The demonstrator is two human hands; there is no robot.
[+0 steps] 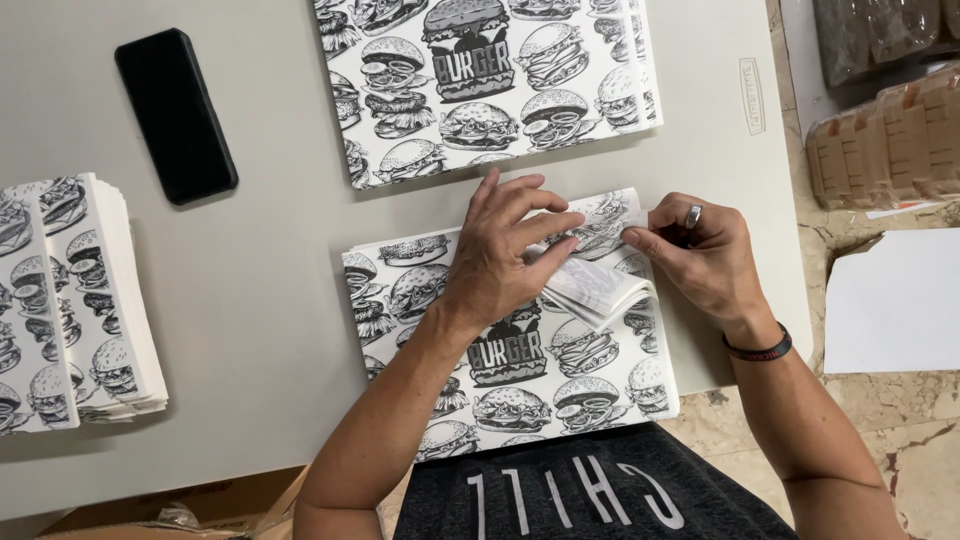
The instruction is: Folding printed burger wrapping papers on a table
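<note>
**Asker:** Near the table's front edge, what lies under the hands?

**Describer:** A stack of burger-printed paper sheets [520, 370] lies on the grey table [260, 300], its long side running left to right. The left hand [505, 255] lies flat on the stack's upper middle, fingers spread and pointing right, pinning it.

**Asker:** And the other hand?

**Describer:** The right hand [705, 250], wearing a ring, sits at the upper right corner. Its fingertips pinch narrow on the lifted sheet edges [595, 290], which fan up between both hands. The right is nearer that corner.

**Asker:** Anything else?

**Describer:** A black phone [175, 115] lies well apart, upper left.
</note>
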